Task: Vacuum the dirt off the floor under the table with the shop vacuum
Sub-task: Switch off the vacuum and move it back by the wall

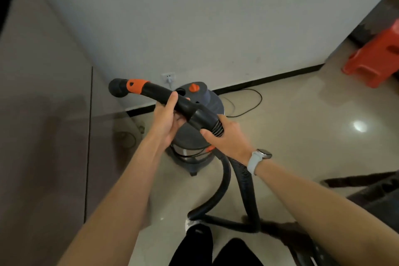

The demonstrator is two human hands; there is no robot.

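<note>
Both hands are up on the hose handle [164, 95] right over the shop vacuum [194, 127], which is sitting on the tile floor [302, 125] by the wall outlet [168, 77]. Left hand [166, 119] is curling its fingers round the black grip, right hand [226, 136] is wrapping round the ribbed hose [246, 181] cuff. The glass table [43, 114] is sitting just left.

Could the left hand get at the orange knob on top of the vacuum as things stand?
Probably yes, once it lets go: the left hand grips the hose handle, and the orange knob sits uncovered just beyond, nothing between.
</note>
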